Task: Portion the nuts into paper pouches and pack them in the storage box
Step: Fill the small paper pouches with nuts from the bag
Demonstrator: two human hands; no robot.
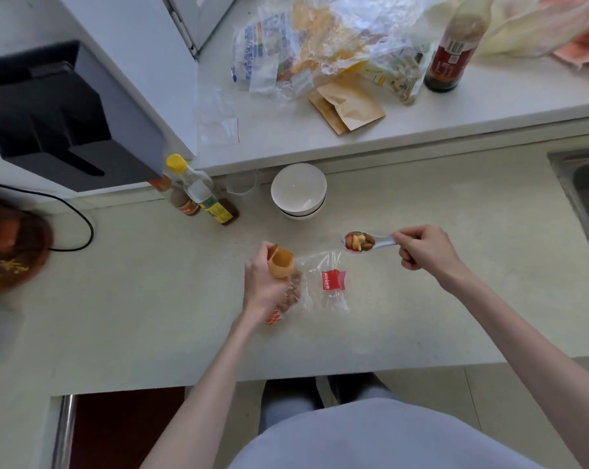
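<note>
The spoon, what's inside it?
The white spoon, held by the right hand, carries mixed nuts: pale cashew-like pieces, brown ones and something red. Whatever lies beneath the top pieces is covered, so the full count cannot be seen.

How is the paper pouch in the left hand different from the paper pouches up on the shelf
The paper pouch in the left hand is held upright with its mouth spread open; the spare pouches on the raised shelf lie flat and closed. The held one is single and gripped; the spare ones are stacked, overlapping and untouched. Both are the same tan paper.
</note>
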